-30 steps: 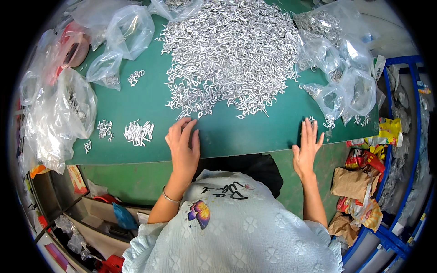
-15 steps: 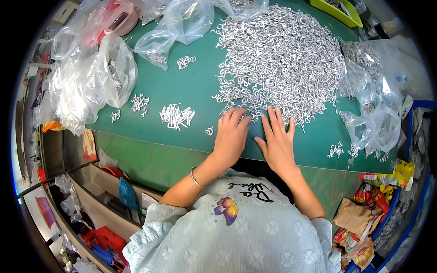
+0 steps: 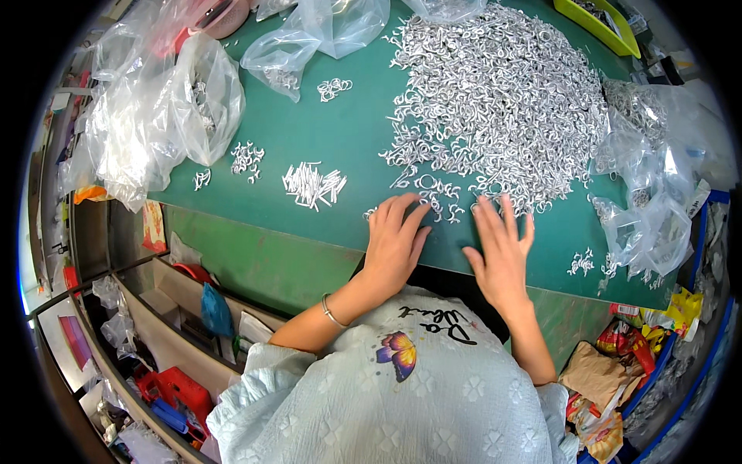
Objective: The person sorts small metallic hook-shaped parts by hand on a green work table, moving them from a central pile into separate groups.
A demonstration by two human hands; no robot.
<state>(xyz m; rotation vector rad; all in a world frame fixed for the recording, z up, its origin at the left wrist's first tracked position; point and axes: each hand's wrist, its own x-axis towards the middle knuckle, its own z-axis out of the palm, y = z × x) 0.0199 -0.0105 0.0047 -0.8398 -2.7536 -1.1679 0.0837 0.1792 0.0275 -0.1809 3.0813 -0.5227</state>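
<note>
A large heap of small silver curved metal pieces (image 3: 495,100), hook- or ring-like, covers the right-hand part of the green table (image 3: 325,135). My left hand (image 3: 394,240) rests by the table's near edge, its fingers bent but apart, beside a few small pieces (image 3: 369,213). Between the two hands lies a loose scatter of pieces (image 3: 437,192), which includes a larger ring. My right hand (image 3: 501,247) has its fingers spread, with the fingertips at the heap's near edge. Neither hand visibly grips a piece, though the left fingertips partly hide what lies under them.
Left of my hands lie a small pile of straight silver pins (image 3: 313,185), curved pieces (image 3: 247,158) and rings (image 3: 334,90). Clear plastic bags (image 3: 205,100) stand at the left, with others (image 3: 645,209) at the right. A yellow-green tray (image 3: 599,27) sits at the far right.
My hands have drawn farther apart. A scatter of pieces now shows on the table between them, pulled a little away from the heap. The whole view has shifted slightly.
</note>
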